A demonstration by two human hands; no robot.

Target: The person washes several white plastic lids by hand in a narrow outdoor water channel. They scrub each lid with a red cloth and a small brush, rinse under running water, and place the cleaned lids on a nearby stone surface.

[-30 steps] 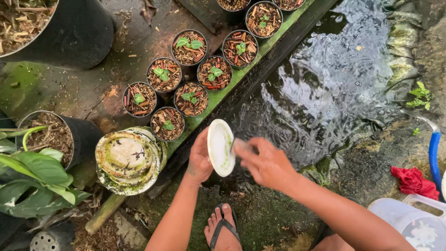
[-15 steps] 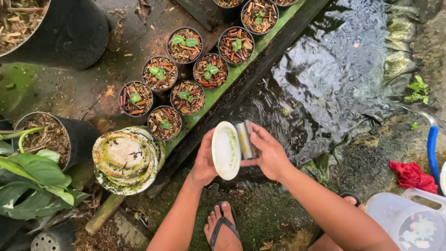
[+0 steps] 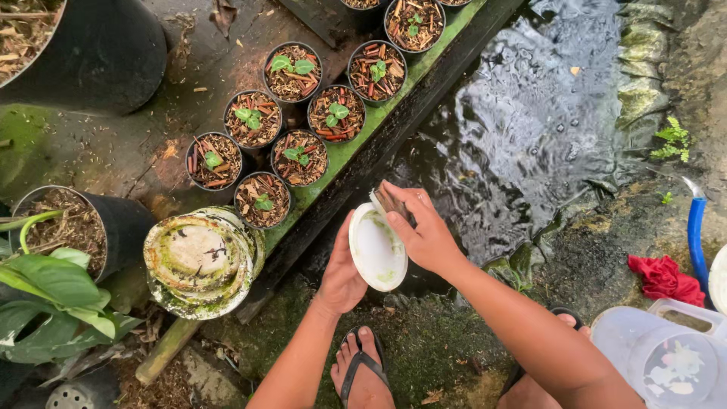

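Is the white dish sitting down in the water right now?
No, the left hand holds the white dish up above the water, tilted on edge.

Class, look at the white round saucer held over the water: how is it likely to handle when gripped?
The white saucer probably stays stiff: the left hand holds it on edge without it bending. It looks thin, so likely light. Green film and nearby water suggest it may be slippery under the right hand.
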